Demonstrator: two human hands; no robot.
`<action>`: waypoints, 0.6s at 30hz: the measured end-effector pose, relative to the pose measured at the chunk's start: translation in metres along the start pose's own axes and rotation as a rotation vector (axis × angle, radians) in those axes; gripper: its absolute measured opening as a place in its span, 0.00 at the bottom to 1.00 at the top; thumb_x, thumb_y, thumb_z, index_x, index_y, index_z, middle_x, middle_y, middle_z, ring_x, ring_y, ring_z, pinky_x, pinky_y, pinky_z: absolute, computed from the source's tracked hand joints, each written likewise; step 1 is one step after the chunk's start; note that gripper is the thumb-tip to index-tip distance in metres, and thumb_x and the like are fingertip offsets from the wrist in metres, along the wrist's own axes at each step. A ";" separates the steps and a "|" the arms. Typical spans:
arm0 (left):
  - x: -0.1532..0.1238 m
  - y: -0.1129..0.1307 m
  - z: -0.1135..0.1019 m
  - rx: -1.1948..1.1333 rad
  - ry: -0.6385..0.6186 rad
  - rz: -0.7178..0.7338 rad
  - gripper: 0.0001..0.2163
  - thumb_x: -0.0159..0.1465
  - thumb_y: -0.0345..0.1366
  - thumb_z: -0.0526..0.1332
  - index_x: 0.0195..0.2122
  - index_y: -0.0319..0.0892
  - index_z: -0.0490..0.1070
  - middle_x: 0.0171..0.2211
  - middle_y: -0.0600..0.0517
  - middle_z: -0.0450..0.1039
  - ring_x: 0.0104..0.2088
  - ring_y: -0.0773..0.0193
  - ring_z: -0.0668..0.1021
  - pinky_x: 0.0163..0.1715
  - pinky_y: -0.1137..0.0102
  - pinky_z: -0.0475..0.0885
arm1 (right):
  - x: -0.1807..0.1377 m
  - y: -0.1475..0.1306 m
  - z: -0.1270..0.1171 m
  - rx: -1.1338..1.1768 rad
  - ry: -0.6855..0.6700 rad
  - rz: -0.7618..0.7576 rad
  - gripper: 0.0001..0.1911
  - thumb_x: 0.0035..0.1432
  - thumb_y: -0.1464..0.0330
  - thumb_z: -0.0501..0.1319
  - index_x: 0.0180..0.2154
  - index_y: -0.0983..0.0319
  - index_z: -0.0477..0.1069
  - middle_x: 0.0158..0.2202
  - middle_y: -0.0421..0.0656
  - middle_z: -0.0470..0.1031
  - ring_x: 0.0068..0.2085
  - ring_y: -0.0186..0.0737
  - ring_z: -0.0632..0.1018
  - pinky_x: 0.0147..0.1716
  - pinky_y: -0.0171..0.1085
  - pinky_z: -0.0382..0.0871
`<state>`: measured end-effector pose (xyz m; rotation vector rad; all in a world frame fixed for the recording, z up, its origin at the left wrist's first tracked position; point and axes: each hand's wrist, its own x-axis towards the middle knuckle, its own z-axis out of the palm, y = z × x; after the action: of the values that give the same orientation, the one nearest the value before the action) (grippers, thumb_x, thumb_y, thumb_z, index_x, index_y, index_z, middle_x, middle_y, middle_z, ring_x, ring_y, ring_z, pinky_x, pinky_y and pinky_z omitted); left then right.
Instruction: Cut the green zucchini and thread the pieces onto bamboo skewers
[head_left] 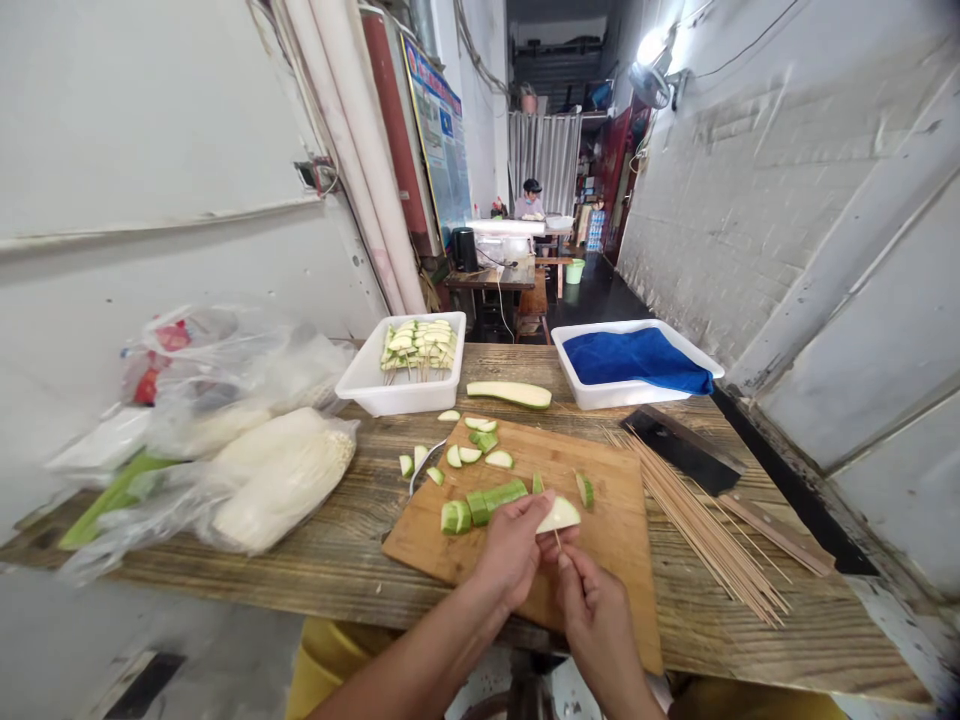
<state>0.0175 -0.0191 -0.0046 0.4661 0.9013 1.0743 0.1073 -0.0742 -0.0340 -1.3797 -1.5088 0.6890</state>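
Note:
Over the front of the wooden cutting board (607,560), my left hand (514,545) pinches a pale half-round zucchini slice (561,514) with green skin. My right hand (596,600) grips a thin wooden skewer (557,541) just below the slice; its upper end meets the slice's lower edge, and how deep it sits I cannot tell. A row of cut zucchini pieces (484,503) lies left of my hands. Several loose slices (470,455) are scattered toward the board's far left, and one piece (585,490) rests to the right.
A white tub (397,400) of skewered slices stands behind, near a halved zucchini (510,395). Another tub (622,395) holds blue cloth (637,357). At right lie a cleaver (686,450) and a skewer bundle (705,530); at left, bagged white food (281,480). A person (529,200) sits far back.

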 end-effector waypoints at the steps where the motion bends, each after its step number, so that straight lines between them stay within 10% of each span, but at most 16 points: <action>1: -0.001 0.000 0.001 -0.001 -0.001 0.008 0.11 0.50 0.38 0.66 0.25 0.35 0.70 0.25 0.46 0.74 0.25 0.63 0.77 0.27 0.70 0.73 | 0.001 0.001 0.000 0.002 -0.003 0.010 0.20 0.62 0.61 0.48 0.32 0.66 0.73 0.21 0.43 0.73 0.21 0.36 0.74 0.20 0.30 0.66; 18: -0.015 -0.024 0.018 0.000 -0.039 0.056 0.14 0.49 0.42 0.67 0.25 0.34 0.73 0.23 0.48 0.73 0.24 0.69 0.72 0.26 0.75 0.66 | -0.008 0.006 -0.018 -0.032 0.005 -0.016 0.19 0.62 0.62 0.47 0.31 0.64 0.71 0.25 0.45 0.76 0.25 0.37 0.76 0.24 0.29 0.68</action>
<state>0.0424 -0.0416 -0.0051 0.5132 0.8578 1.1129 0.1249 -0.0835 -0.0340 -1.3906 -1.5313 0.6530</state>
